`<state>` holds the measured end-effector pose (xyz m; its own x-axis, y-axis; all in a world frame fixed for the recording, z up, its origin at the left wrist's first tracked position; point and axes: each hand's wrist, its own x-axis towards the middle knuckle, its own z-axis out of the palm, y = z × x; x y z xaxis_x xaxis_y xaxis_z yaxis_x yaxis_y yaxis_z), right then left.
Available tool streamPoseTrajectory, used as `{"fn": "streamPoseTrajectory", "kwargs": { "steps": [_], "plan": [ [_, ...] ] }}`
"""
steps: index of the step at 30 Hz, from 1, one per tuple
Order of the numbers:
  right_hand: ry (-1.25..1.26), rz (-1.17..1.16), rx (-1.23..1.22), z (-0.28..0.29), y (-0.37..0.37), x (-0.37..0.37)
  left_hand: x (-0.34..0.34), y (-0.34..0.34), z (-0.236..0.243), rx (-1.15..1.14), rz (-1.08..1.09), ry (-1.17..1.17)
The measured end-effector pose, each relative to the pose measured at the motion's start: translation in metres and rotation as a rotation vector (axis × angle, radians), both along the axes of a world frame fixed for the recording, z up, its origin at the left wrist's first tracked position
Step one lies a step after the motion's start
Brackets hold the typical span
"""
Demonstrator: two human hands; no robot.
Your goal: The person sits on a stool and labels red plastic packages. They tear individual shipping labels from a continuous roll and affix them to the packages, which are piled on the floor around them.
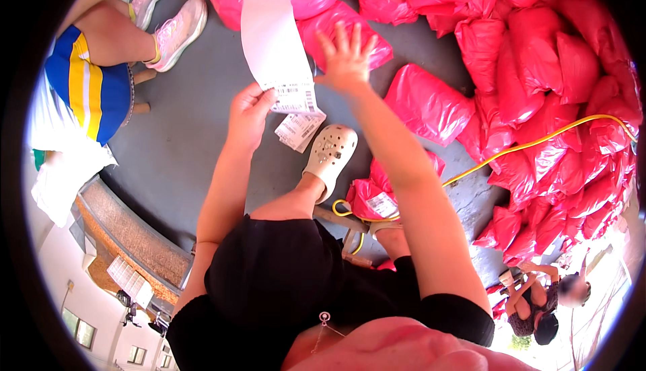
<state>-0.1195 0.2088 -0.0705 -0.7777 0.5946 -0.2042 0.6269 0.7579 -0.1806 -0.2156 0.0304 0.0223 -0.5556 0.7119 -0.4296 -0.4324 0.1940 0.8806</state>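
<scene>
A long white strip of shipping labels (274, 31) hangs from the top of the view, its lower end printed with barcodes. My left hand (250, 112) pinches the edge of that strip between thumb and fingers. Below the pinch, a folded printed part (299, 129) of the labels dangles above my cream clog (331, 152). My right hand (346, 58) is held out to the right of the strip, fingers spread, with nothing seen in it. Behind its fingers lies a pink plastic parcel bag (380, 41), and another pink parcel bag (427, 105) rests on the floor to its right.
Pink parcels (531, 68) are heaped along the right and far side. A yellow cord (531, 144) runs across the heap toward my feet. A labelled pink parcel (370, 199) sits beside my leg. At left another person sits, pink shoes (178, 33) on the grey floor (182, 122).
</scene>
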Motion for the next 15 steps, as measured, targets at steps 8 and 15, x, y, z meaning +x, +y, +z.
{"fn": "streamPoseTrajectory", "kwargs": {
  "steps": [8, 15],
  "plan": [
    [-0.095, 0.388, -0.052, -0.014, 0.028, 0.044, -0.015, -0.004, -0.01, -0.028, 0.032, 0.011],
    [0.198, 0.181, -0.209, 0.062, 0.081, 0.095, -0.017, -0.017, -0.018, 0.002, 0.089, -0.067]
  ]
}}
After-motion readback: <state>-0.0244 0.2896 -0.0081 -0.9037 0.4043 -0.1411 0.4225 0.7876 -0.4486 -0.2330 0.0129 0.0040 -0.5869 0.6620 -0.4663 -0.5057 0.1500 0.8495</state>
